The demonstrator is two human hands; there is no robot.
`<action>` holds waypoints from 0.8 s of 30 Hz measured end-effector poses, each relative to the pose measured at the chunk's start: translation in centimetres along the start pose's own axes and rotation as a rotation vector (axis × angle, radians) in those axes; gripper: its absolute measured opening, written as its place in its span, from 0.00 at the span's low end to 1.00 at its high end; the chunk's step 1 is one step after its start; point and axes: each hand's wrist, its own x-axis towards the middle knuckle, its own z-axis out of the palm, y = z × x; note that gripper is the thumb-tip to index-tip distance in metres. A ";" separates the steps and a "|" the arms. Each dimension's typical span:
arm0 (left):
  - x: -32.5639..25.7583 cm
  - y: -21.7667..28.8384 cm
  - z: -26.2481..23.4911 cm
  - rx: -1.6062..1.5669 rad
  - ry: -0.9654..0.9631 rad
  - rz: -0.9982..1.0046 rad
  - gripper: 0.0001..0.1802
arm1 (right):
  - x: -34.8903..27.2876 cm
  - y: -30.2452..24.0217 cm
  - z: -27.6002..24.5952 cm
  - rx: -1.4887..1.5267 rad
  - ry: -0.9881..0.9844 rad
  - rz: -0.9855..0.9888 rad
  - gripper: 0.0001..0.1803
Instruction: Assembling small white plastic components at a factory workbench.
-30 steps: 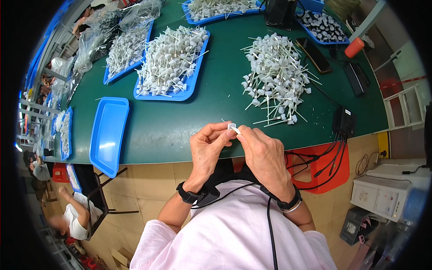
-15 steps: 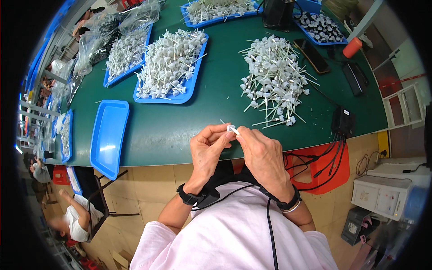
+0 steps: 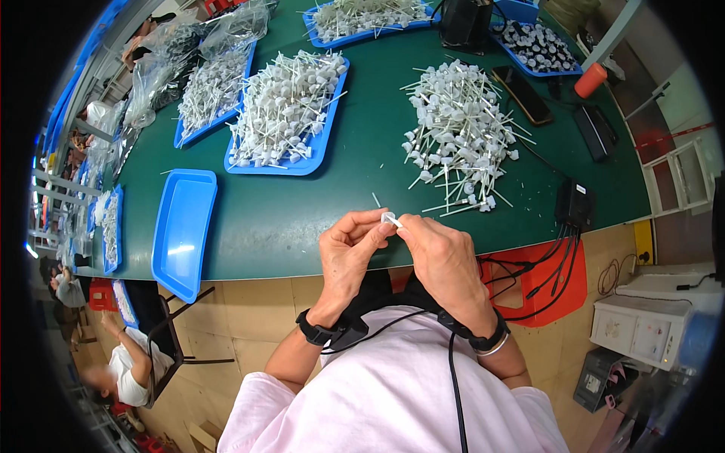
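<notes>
Head view: both hands meet just above the near edge of the green table [image 3: 302, 226]. The left hand [image 3: 349, 253] and the right hand [image 3: 442, 260] pinch 1 small white plastic piece [image 3: 390, 220] between their fingertips, fingers narrowed onto it, the other fingers curled in. The piece sits at the tips of both hands, right where thumbs and forefingers come together.

It looks very light and stiff, a small moulded cap with a thin stem. Such a part probably slips easily from a loose pinch, and the thin stem may bend or snap if squeezed sideways. The thicker cap end seems the safer place to hold, with the stem left free.

Beyond the right hand's fingertips lies a loose pile of white stemmed parts [image 3: 457, 128], well apart from the hands. Beyond the left hand, further off, a blue tray [image 3: 321, 155] holds more of them. To the left of the left hand sits another blue tray with nothing in it [image 3: 183, 230].
</notes>
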 end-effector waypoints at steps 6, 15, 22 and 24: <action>0.0 -0.3 -0.3 -0.009 -0.010 0.002 0.13 | 0.9 0.7 -0.7 0.150 -0.099 0.023 0.07; -0.1 -0.4 -0.5 -0.013 -0.021 0.024 0.12 | 1.6 2.0 -1.2 0.378 -0.306 0.181 0.12; -0.2 -0.4 -0.3 0.010 -0.012 0.112 0.11 | 1.9 2.9 -1.1 0.957 -0.575 0.555 0.18; -0.2 -0.4 -0.2 -0.014 -0.014 0.106 0.11 | 1.9 2.8 -1.1 0.893 -0.560 0.523 0.17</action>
